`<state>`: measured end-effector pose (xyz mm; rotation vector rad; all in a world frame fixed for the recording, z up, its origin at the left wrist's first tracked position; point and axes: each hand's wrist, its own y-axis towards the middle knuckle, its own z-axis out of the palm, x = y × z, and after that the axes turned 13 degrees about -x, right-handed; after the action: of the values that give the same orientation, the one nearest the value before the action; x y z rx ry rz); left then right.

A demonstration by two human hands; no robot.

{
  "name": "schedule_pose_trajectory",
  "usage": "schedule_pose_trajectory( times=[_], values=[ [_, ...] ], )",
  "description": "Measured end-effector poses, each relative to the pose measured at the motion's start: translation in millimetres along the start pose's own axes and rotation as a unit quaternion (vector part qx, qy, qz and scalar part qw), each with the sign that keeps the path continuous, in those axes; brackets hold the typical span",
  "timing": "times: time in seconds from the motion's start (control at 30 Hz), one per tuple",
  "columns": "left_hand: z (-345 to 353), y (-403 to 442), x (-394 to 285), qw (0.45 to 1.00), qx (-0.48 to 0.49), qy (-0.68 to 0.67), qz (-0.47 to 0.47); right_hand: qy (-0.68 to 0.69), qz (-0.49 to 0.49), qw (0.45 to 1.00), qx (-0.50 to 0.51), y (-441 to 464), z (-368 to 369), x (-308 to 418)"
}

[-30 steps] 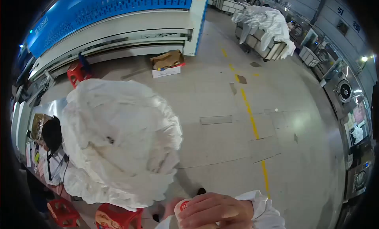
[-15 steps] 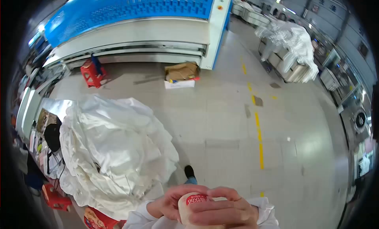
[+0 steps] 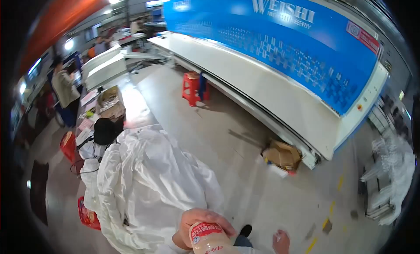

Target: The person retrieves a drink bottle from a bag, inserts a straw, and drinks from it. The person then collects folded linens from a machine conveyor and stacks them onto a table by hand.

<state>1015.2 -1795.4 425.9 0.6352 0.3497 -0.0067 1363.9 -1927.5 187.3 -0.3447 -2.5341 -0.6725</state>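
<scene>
My left hand (image 3: 205,218) is wrapped round a pale plastic drink bottle (image 3: 209,241) with red-and-white print, low in the middle of the view. The bottle's lower part runs out of the frame. To the right and apart from it, my right hand (image 3: 281,241) is closed, its fingers curled; a small whitish spot shows at the fingertips, too small to name. Just beyond my left hand, a big heap of white cloth (image 3: 162,171) covers the near part of a table.
A black cap-like item (image 3: 105,130) and an open carton (image 3: 110,101) lie on the table (image 3: 138,103). Ahead stand a red stool (image 3: 190,88) and a long blue-and-white machine (image 3: 262,70). A cardboard box (image 3: 282,157) sits on the floor. A person (image 3: 64,85) stands far left.
My view has swung left, bringing the table and another person into sight. Both hands were together on the bottle; my right hand has come away to the right, while my left keeps hold.
</scene>
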Motion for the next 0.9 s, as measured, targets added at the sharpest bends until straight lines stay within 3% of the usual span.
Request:
schedule_pose_trajectory(
  times=[0.03,0.27,0.33,0.4,0.5,0.6,0.67,0.73,0.83,0.9],
  values=[
    [-3.2,15.3,11.6,0.999,-0.021,-0.01,0.029,-0.074,0.005,0.992,0.105,-6.2,8.3,-19.0],
    [-71.5,129.9,95.8,0.989,-0.028,0.109,0.094,0.019,-0.024,0.959,0.282,204.3,130.9,-92.7],
    [-86.8,169.5,103.9,0.98,-0.061,0.178,0.064,0.021,-0.143,0.958,0.247,312.5,134.8,-23.2],
    [-98.2,205.2,107.1,0.975,-0.099,0.193,0.047,0.082,-0.188,0.956,0.208,396.7,158.1,18.8],
    [-140.3,248.1,109.3,0.967,-0.113,0.219,0.06,0.156,-0.223,0.934,0.232,489.2,206.5,77.5],
    [-167.2,301.5,103.9,0.947,-0.148,0.246,0.143,0.188,-0.278,0.904,0.266,532.2,266.9,130.1],
    [-200.1,327.8,85.2,0.921,-0.189,0.305,0.153,0.197,-0.233,0.889,0.341,536.7,310.5,162.9],
    [-241.1,358.7,57.0,0.916,-0.185,0.323,0.15,0.238,-0.248,0.852,0.394,533.3,360.0,189.5],
    [-302.0,416.7,13.1,0.922,-0.155,0.312,0.166,0.211,-0.163,0.784,0.56,566.3,413.1,244.1],
    [-332.7,457.3,-11.1,0.914,-0.157,0.317,0.196,0.243,-0.29,0.803,0.46,610.8,461.6,275.5]
  ],
)
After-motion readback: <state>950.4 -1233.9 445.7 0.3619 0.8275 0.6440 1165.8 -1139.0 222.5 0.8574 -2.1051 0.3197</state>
